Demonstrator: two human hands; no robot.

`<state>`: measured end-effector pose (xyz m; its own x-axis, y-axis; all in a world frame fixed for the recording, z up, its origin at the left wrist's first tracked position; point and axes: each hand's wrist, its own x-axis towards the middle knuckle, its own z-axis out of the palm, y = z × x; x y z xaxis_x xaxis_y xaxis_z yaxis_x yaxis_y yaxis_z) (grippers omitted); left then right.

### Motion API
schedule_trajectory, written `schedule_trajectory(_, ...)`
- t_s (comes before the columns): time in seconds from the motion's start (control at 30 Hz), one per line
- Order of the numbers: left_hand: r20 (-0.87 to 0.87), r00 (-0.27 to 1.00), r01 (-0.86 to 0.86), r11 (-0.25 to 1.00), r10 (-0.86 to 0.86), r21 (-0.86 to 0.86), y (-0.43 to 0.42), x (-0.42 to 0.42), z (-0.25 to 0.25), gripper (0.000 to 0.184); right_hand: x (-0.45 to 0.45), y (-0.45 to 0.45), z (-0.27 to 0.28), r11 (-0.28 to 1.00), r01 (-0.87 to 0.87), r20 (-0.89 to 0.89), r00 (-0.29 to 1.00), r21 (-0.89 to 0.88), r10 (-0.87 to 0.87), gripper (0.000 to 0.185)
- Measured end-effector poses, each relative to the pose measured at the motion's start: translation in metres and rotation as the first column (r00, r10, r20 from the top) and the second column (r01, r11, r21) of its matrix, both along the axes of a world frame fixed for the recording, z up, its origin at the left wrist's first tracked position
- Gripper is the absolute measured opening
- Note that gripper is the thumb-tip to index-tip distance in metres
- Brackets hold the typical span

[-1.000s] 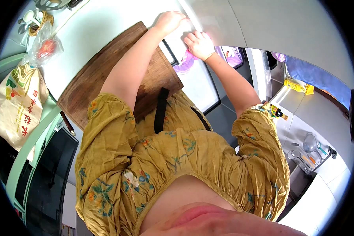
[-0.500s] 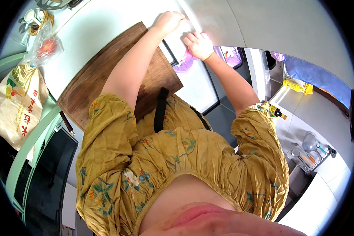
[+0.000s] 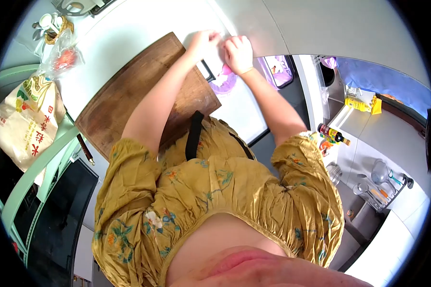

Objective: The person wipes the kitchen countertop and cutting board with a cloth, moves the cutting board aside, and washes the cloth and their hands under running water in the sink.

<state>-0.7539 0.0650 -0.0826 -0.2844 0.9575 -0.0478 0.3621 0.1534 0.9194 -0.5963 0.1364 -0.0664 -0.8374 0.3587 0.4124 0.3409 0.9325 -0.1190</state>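
Observation:
My left hand (image 3: 203, 44) reaches over the white surface beyond a wooden cutting board (image 3: 129, 91), its fingers bent and pressed together. To its right is my right hand (image 3: 238, 55), close by but apart, with curled fingers. What either hand grips is hidden or too small to name. Just below the right hand shows a bit of bright pink material (image 3: 227, 70), and under that a pale purple, see-through-looking piece (image 3: 223, 87). My left forearm passes over the board.
At the left are a wicker basket (image 3: 57, 29) of utensils, a clear plastic bag (image 3: 64, 60) with something red inside, and a printed cream bag (image 3: 26, 119) by a green frame (image 3: 31, 184). A bottle (image 3: 334, 134) and yellow packet (image 3: 359, 104) stand at the right.
My right hand has shifted left, nearer my left hand, and its fingers look more curled. The view has turned slightly, bringing more of the bottle into sight.

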Motion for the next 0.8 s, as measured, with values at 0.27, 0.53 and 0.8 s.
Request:
schedule_trajectory(0.27, 0.916, 0.263, -0.235, 0.941, 0.302, -0.243, -0.034, -0.004, 0.036, 0.025, -0.034, -0.086, 0.061, 0.893, 0.027, -0.392, 0.892, -0.45, -0.225, 0.038)
schedule_trajectory(0.53, -0.722, 0.665, -0.097, 0.981, 0.189, 0.168, 0.043, -0.022, -0.048, 0.047, 0.087, -0.145, 0.031, 0.84, 0.124, -0.006, 0.989, -0.528, -0.15, 0.017)
schedule_trajectory(0.8, -0.715, 0.69, 0.177, 0.984, -0.108, 0.021, -0.01, 0.078, -0.028, 0.033, 0.141, -0.162, 0.014, 0.578, 0.342, 0.086, 0.902, -0.741, -0.423, 0.011)
